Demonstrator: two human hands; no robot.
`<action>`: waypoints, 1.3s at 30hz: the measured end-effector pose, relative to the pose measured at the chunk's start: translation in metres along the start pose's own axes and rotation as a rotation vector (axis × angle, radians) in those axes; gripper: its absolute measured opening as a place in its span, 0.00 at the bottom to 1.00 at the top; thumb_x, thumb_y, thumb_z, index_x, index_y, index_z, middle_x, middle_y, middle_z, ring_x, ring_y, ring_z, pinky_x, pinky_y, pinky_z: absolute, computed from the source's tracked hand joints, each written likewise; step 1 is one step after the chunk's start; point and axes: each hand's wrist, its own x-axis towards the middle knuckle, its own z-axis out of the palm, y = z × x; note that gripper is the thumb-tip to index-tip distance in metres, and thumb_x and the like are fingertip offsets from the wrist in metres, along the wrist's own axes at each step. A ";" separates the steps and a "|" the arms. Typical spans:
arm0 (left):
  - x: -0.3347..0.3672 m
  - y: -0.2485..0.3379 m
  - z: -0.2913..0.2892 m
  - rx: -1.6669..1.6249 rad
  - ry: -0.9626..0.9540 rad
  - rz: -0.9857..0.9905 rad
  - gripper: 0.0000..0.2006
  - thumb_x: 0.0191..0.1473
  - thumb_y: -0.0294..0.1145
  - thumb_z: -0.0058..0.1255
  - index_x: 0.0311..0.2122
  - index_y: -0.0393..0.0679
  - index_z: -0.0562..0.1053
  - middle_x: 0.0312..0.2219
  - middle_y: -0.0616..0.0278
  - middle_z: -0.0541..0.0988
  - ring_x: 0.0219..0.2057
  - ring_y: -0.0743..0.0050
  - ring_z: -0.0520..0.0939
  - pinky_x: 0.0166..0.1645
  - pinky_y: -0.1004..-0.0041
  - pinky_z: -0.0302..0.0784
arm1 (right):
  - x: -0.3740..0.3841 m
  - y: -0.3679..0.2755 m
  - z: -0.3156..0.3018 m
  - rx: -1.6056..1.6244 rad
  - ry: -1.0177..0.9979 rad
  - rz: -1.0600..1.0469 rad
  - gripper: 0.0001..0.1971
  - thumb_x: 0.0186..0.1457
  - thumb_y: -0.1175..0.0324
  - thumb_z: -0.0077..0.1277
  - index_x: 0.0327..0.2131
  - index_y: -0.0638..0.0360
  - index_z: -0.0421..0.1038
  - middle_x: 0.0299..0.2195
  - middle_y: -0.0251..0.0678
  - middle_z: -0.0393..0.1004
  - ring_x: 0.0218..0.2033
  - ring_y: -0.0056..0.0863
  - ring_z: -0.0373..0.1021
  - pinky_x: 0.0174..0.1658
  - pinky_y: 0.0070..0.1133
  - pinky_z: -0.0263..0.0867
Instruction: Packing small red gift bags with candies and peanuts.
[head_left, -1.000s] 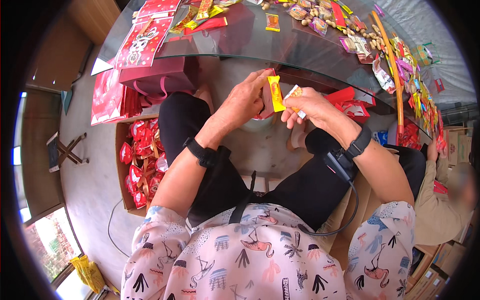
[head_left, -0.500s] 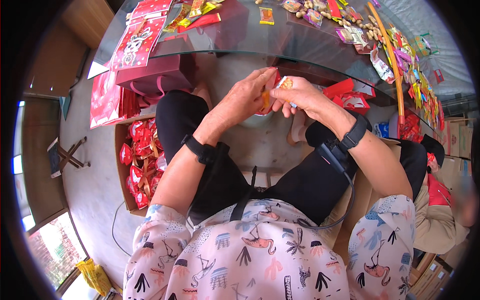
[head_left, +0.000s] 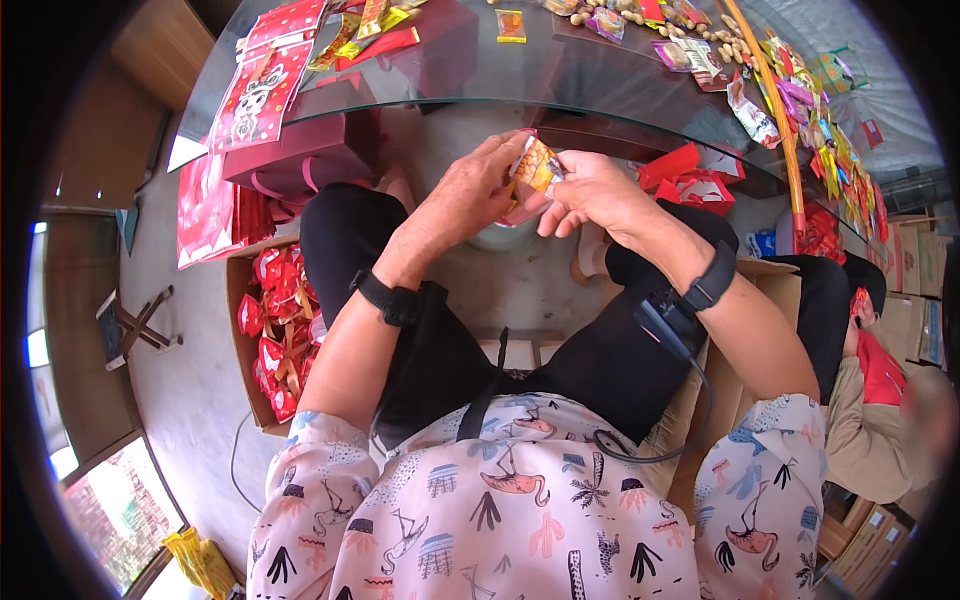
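Observation:
Both my hands are raised in front of my knees, just short of the glass table's near edge. My right hand (head_left: 600, 195) pinches a small orange-and-yellow snack packet (head_left: 538, 165) by its side. My left hand (head_left: 468, 200) is curled round a red paper candy box or pouch (head_left: 518, 212), mostly hidden behind its fingers and the packet. The packet lies over the mouth of the red container, close to the left fingertips; I cannot tell whether it touches them.
On the glass table (head_left: 480, 85) lie wrapped sweets, peanuts (head_left: 735, 45) and an orange stick (head_left: 775, 95). A carton of red parcels (head_left: 275, 330) stands by my left leg, below a maroon gift bag (head_left: 300, 155). Red boxes (head_left: 690, 185) sit beyond my right knee. Another person (head_left: 865, 430) sits at right.
My right hand has brought the snack packet left and up, so its printed face shows over the red container. The view has shifted slightly.

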 end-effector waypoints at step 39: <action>-0.002 -0.004 0.007 -0.009 0.009 0.111 0.33 0.45 0.15 0.47 0.60 0.44 0.64 0.54 0.49 0.70 0.50 0.46 0.75 0.50 0.65 0.74 | 0.031 0.012 0.013 -0.930 0.217 0.070 0.12 0.51 0.57 0.54 0.29 0.54 0.77 0.14 0.34 0.73 0.23 0.31 0.74 0.35 0.30 0.68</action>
